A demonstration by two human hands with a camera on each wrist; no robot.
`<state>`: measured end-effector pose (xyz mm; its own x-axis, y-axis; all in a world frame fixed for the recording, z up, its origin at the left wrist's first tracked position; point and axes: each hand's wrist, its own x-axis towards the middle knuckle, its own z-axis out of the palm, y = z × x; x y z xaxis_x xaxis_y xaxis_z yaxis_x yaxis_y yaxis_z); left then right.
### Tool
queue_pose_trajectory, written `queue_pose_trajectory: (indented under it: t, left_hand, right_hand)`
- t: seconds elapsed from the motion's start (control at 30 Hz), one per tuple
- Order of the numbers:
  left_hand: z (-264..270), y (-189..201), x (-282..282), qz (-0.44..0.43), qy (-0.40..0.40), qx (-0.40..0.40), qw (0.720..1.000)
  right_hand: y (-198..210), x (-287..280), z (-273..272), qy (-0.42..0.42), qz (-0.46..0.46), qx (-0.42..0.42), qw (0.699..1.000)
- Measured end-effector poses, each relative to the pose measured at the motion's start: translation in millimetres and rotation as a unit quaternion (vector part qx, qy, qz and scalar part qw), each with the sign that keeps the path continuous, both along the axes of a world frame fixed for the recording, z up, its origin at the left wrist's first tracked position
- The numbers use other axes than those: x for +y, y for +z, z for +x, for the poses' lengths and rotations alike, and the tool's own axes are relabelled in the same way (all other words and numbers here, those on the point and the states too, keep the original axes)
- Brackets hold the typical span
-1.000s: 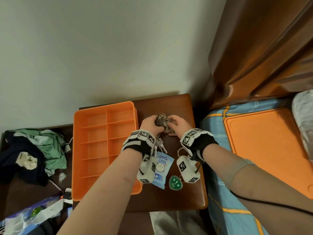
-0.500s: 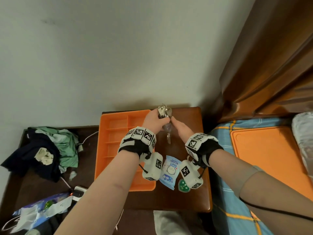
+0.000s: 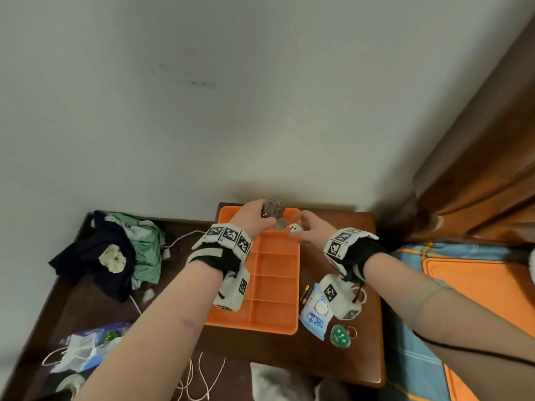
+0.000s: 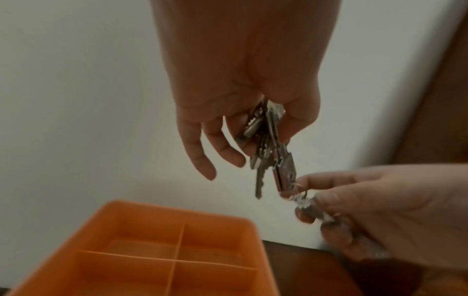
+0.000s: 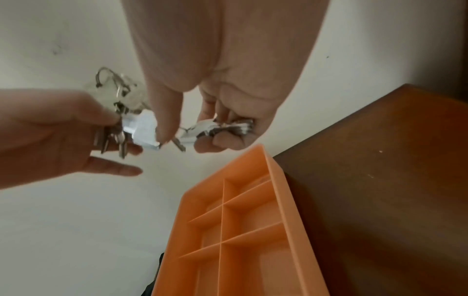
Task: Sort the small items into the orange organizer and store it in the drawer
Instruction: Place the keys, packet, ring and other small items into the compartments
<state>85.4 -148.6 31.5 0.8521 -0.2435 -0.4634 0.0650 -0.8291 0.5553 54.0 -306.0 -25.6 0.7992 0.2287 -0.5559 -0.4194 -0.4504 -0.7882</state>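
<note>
Both hands hold a bunch of silver keys point(image 3: 273, 212) in the air over the far end of the orange organizer point(image 3: 269, 280). My left hand point(image 3: 251, 217) pinches the upper keys point(image 4: 264, 138) between thumb and fingers. My right hand point(image 3: 308, 228) grips the lower keys point(image 5: 228, 128) and a white tag point(image 5: 144, 130) of the same bunch. The organizer's compartments point(image 4: 142, 250) below the hands look empty. On the wooden nightstand point(image 3: 338, 363) right of the organizer lie a blue snack packet point(image 3: 315, 312), a green heart keychain point(image 3: 341, 337) and a small battery point(image 3: 305, 293).
A lower dark table point(image 3: 86, 308) at left carries a heap of clothes point(image 3: 115, 250), a plastic bag point(image 3: 86, 345) and white cables point(image 3: 199, 380). A bed with a blue sheet point(image 3: 411, 357) and an orange lid point(image 3: 486, 293) lies right. The wall stands just behind the nightstand.
Both hands lifted the key bunch and carried it left, from above the bare nightstand to above the organizer's far end. The head view tilted up and shifted.
</note>
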Motion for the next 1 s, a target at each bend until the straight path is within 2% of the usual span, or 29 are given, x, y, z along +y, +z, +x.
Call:
queue_pose_trajectory:
  t: [0.13, 0.3, 0.63, 0.87, 1.0]
  left_hand:
    - [20, -15, 30, 0.055, -0.021, 0.025, 0.998]
    - [53, -44, 66, 0.106, -0.056, 0.031, 0.992]
    - [85, -112, 110, 0.195, -0.186, -0.009, 0.963]
    - [87, -140, 110, 0.194, -0.247, -0.013, 0.949]
    - [84, -148, 109, 0.182, -0.257, 0.003, 0.949]
  right_hand:
    - [-6, 24, 24, 0.010, -0.077, -0.031, 0.996]
    - [-36, 69, 54, -0.111, -0.090, -0.033, 0.989]
    - [-84, 133, 79, -0.168, -0.101, -0.019, 0.980]
    - [-98, 138, 74, -0.148, -0.174, -0.011, 0.973]
    - [-95, 137, 73, -0.095, -0.189, -0.008, 0.977]
